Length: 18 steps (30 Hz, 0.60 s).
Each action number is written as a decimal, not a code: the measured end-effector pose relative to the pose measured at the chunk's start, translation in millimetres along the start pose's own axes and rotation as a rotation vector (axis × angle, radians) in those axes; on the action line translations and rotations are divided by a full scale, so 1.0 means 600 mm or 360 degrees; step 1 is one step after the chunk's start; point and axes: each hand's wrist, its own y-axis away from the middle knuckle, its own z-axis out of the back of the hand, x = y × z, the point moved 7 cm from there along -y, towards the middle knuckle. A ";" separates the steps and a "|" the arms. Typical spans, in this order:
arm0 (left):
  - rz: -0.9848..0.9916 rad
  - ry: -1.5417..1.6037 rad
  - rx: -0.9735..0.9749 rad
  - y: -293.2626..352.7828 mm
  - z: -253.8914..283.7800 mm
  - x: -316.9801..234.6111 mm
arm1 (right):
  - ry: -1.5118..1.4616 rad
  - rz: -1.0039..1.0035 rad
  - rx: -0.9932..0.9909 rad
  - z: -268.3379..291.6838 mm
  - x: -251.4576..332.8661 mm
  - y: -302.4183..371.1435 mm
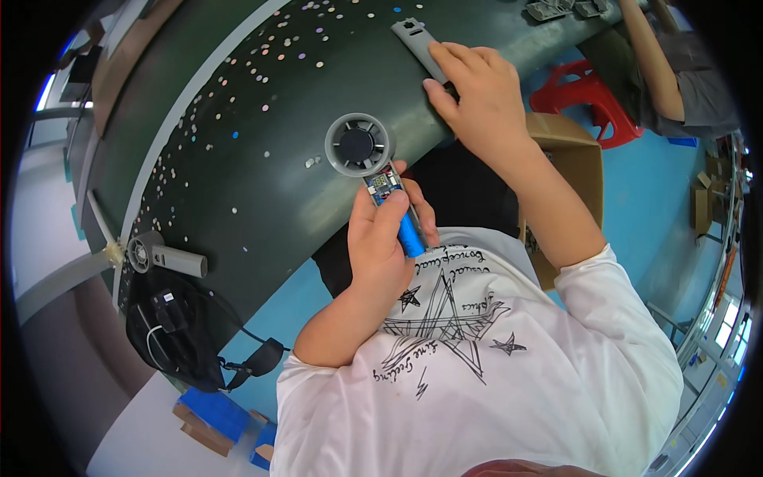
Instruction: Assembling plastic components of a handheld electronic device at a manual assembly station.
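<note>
My left hand [381, 230] is closed around a small handheld fan [387, 184], with the thumb on the open handle. The fan's round grey head [328, 144] points away from me, over the table. Inside the handle show a circuit board [380, 184] with a small display and a blue cylindrical battery [411, 237]. Farther off to the right, my right hand [481, 91] grips a long grey handle cover [412, 38] at the table's edge. The cover's near end is hidden under the fingers.
On the dark green table [262, 183] lie many small round stickers. Another grey fan [179, 258] rests at the left, near a black bag [171, 334]. A cardboard box [568, 175] and a red stool [588, 99] stand to the right, close to another person's arm [658, 63].
</note>
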 end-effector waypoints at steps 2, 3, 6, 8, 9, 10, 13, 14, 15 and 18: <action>-0.0024 -0.0062 -0.0006 0.000 0.004 0.002 | -0.0296 -0.0022 -0.0016 0.007 -0.012 0.006; -0.0031 -0.0062 -0.0012 0.003 0.004 0.001 | -0.0584 -0.0053 -0.0030 0.009 -0.018 0.008; -0.0080 0.0122 0.0003 0.001 0.002 -0.005 | -0.1576 -0.0513 0.0380 0.064 -0.003 0.051; -0.0166 0.0270 0.0162 -0.002 -0.009 -0.015 | -0.2115 -0.0648 0.0611 0.076 0.020 0.083; -0.0167 0.0265 0.0165 -0.004 -0.007 -0.015 | -0.2094 -0.0687 0.0620 0.079 0.024 0.096; -0.0160 0.0255 0.0162 -0.004 -0.004 -0.014 | -0.2069 -0.0729 0.0628 0.078 0.024 0.105; -0.0176 0.0065 0.0139 -0.004 -0.005 -0.014 | -0.2075 -0.0799 0.0548 0.072 0.016 0.118; -0.0205 -0.0109 0.0108 -0.003 -0.004 -0.015 | -0.2073 -0.0800 0.0536 0.069 0.013 0.119; -0.0204 -0.0114 0.0118 0.000 -0.006 -0.014 | -0.1701 -0.0457 0.0437 0.082 0.016 0.108; -0.0164 -0.0144 0.0069 -0.002 0.001 -0.006 | -0.1293 -0.0099 0.0349 0.096 0.026 0.102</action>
